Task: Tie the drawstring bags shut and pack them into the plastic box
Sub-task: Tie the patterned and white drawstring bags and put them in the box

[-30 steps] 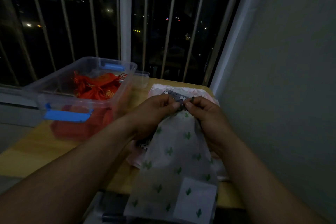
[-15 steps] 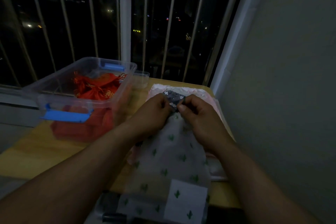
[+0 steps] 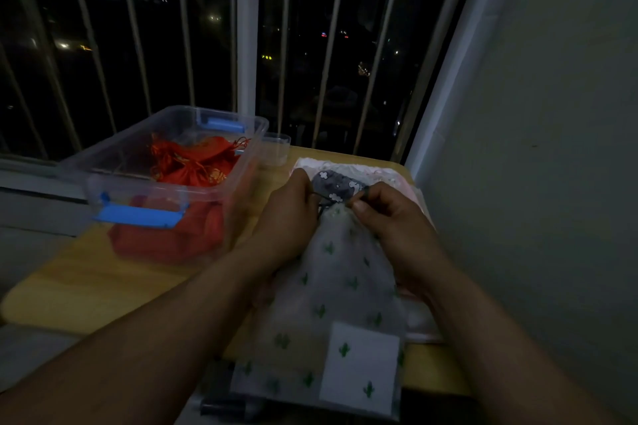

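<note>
The person is at the knot on a translucent cactus-print drawstring bag (image 3: 345, 290). It lies lengthwise on the wooden surface (image 3: 86, 286), with its gathered neck pointing to twelve o'clock. The left hand (image 3: 293, 217) and right hand (image 3: 393, 228) meet at that neck, each with fingers (image 3: 359, 207) curled and pinching the dark drawstring (image 3: 322, 197). The clear plastic box (image 3: 114, 162), with its blue latches, sits at ten o'clock from the hands and has red drawstring pouches (image 3: 198, 162) inside. Just beyond the neck lies a grey cloud-print bag (image 3: 340, 185) on a pale pink pile (image 3: 419, 321).

To do this well, I'd keep the neck bunched tight and draw both cord ends evenly outward, toward nine and three. That way the knot seats against the fabric rather than floating above it. I'd also lift slightly so the cord doesn't snag the grey bag beneath.

I can read no writing. The gold marks on the red pouches are too dim, and the white patch at the bag's five o'clock corner shows only cactus prints.
</note>
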